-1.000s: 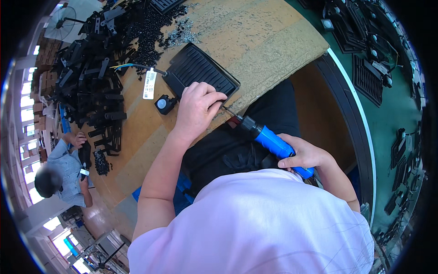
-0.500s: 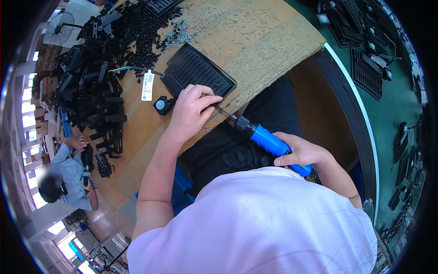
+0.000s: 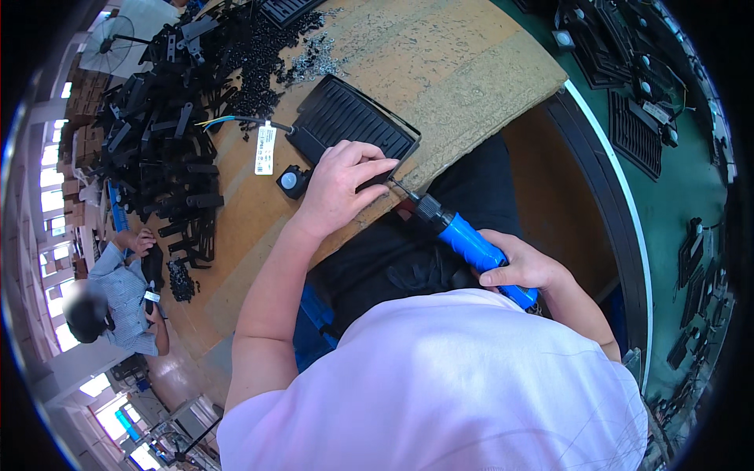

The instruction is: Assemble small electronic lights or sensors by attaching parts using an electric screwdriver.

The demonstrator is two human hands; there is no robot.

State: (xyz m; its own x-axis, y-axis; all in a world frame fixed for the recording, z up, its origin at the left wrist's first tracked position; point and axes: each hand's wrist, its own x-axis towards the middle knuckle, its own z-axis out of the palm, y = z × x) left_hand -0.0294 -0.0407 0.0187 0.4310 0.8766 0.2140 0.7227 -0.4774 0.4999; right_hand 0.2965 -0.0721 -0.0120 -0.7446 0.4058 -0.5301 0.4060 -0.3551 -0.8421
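A black ribbed floodlight [image 3: 353, 119] lies on the bench near its front edge. Its small sensor head [image 3: 290, 181] with a pale round lens sticks out at the left, and a cable [image 3: 243, 119] with bare coloured wire ends carries a white tag [image 3: 265, 149]. My left hand [image 3: 345, 187] grips the floodlight's near edge, fingers bent over it. In my right hand [image 3: 518, 259] is a blue electric screwdriver [image 3: 473, 242], fingers wrapped round its body. The screwdriver's bit points up and left to the floodlight's near right corner; whether it touches a screw cannot be made out.
Black brackets [image 3: 149, 133] lie heaped on the left of the bench [image 3: 463, 71], beside black small parts [image 3: 259, 71] and silver screws [image 3: 318, 59]. A co-worker [image 3: 126, 298] sits at the far left. More floodlights [image 3: 635, 133] lie on the green surface at right.
The floodlight, my left hand and the screwdriver tip have shifted slightly right, partly with the whole view. Both hands keep their grips.
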